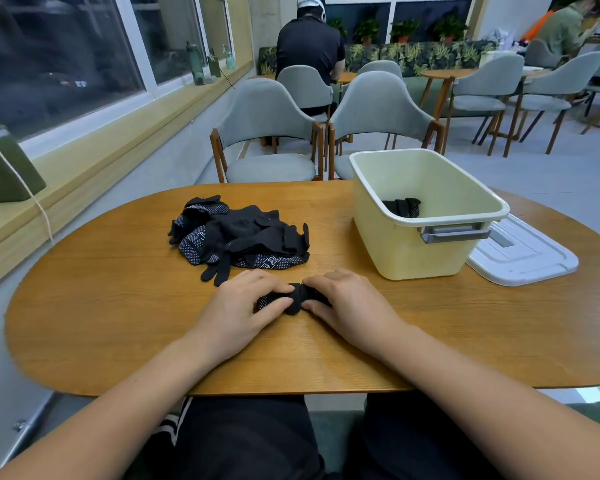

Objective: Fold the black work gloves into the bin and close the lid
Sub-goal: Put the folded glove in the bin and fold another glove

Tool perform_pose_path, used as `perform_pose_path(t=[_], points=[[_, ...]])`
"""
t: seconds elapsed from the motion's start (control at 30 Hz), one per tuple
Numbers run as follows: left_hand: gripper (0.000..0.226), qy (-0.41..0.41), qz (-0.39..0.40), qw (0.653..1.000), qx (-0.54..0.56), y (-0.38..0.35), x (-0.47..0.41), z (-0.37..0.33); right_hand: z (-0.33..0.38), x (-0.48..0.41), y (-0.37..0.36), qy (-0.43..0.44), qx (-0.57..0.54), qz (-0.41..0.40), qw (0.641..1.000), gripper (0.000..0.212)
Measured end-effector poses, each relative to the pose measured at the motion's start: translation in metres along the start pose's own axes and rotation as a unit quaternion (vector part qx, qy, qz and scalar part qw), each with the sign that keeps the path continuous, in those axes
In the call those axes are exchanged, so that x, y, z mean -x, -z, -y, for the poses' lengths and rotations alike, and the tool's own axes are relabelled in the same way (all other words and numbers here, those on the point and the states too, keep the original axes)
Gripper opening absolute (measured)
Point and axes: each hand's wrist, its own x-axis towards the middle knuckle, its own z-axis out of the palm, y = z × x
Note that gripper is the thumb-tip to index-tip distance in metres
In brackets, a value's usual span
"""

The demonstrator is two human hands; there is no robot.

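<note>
I see the left hand (pixel 246 306) and right hand (pixel 347 299) both pinched on one rolled black knit glove (pixel 293 301), white-dotted, pressed to the oval wood-grain counter (pixel 118 306). A limp glove pile (pixel 238 235) lies just beyond. The pale yellow plastic bin (pixel 426 216), right, is open with one folded glove (pixel 402 206) inside; its ribbed white lid (pixel 527 254) lies flat beside it.

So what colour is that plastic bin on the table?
The open plastic bin is pale yellow, with a grey handle; head view.
</note>
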Motion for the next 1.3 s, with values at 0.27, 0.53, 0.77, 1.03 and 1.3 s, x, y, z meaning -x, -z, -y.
perform_pose_path(t=[0.27,0.53,0.77,1.03,1.3], points=[[0.026,-0.014,-0.026,0.997,-0.067,-0.009,-0.001,-0.006,0.0,-0.001,0.0,-0.004,0.003,-0.004,1.0,0.032],[0.028,-0.043,-0.022,0.996,-0.076,0.004,-0.011,-0.012,-0.001,-0.005,0.017,-0.004,-0.04,-0.015,0.999,0.032],[0.028,-0.085,-0.056,0.991,-0.084,0.038,-0.05,-0.038,-0.003,-0.027,0.066,0.003,-0.008,-0.049,0.999,0.032],[0.03,-0.124,-0.077,0.985,-0.091,0.067,-0.12,-0.085,-0.019,-0.047,0.155,-0.005,0.051,-0.076,0.996,0.027],[0.036,-0.141,-0.027,0.987,-0.078,0.045,-0.22,-0.126,-0.092,-0.066,0.21,-0.042,0.094,-0.06,0.993,0.028]])
